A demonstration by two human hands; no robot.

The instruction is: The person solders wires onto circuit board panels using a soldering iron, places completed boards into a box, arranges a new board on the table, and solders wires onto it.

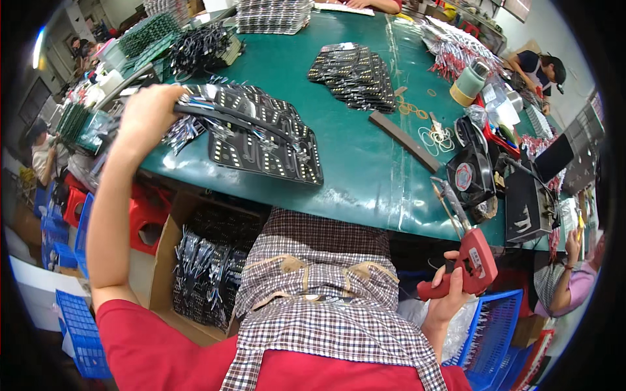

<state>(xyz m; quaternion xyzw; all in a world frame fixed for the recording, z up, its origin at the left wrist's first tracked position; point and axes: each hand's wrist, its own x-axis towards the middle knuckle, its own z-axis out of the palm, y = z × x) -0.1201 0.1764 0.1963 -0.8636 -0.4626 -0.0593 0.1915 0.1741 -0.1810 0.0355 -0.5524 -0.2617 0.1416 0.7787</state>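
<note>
My left hand (pixel 145 118) is closed around the end of a long black strip (pixel 251 124) that has wires along it. The strip lies across a black circuit board panel (pixel 264 153) with rows of small pale parts, at the table's near edge. Exactly how the fingers grip the strip is partly hidden. My right hand (pixel 451 296) is wrapped round the handle of a red soldering gun (pixel 478 260), held off the table's near right edge. Its metal tip (pixel 448 202) points up and away from me, near a black fan (pixel 466 173).
The green table (pixel 274 58) carries stacked black boards (pixel 352 75), a brown bar (pixel 404 141), rubber bands (pixel 412 109) and a green cup (pixel 469 83). Below are a cardboard box (pixel 163 280) of wired boards and blue baskets (pixel 502 306). Other people sit around.
</note>
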